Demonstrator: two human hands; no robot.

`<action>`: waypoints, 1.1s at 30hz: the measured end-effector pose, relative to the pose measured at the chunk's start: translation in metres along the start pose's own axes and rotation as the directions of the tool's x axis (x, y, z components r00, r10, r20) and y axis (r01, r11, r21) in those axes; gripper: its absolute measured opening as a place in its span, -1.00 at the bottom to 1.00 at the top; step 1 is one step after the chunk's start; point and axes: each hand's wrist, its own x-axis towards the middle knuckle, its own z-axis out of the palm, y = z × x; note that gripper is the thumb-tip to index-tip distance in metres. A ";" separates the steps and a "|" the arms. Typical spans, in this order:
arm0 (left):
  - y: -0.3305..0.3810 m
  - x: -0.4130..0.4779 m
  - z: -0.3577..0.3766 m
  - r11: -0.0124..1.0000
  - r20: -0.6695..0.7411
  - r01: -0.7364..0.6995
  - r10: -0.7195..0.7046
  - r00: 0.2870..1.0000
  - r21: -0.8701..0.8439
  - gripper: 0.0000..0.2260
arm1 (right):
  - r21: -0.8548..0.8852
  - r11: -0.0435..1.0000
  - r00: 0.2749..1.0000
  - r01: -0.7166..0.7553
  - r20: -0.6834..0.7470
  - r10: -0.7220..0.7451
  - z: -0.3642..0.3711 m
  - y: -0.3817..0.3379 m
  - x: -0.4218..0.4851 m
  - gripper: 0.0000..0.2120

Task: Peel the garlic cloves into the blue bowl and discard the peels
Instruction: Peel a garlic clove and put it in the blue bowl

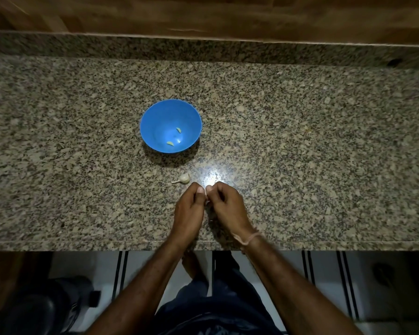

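A blue bowl [155,117] stands on the granite counter, with two peeled garlic cloves [170,143] lying in its bottom. A small garlic bulb piece [183,178] with a stem lies on the counter just in front of the bowl. My left hand [189,211] and my right hand [224,205] meet fingertip to fingertip near the counter's front edge, pinched together on a small garlic clove [206,199]. The clove is almost wholly hidden by the fingers; only a pale sliver shows between the thumbs.
The speckled granite counter [300,141] runs the whole width, with a raised back ledge and a wooden wall behind. Its front edge lies just below my wrists. Under it are a tiled floor, a dark object [46,308] at the lower left and my legs.
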 end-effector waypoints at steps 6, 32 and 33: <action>0.007 0.006 -0.007 0.999 -0.025 -0.029 0.030 0.999 0.038 -0.75 | 0.229 0.952 0.974 -0.204 0.140 0.175 0.006 -0.009 0.004 -0.62; 0.009 0.005 -0.008 0.984 -0.031 0.050 -0.045 0.998 0.170 -0.73 | 0.115 0.984 0.988 -0.138 0.090 0.128 0.017 0.005 0.011 -0.66; 0.007 0.003 -0.007 0.961 -0.075 -0.038 0.061 0.995 0.273 -0.73 | 0.257 0.910 0.943 -0.326 0.155 0.294 0.018 0.001 0.013 -0.66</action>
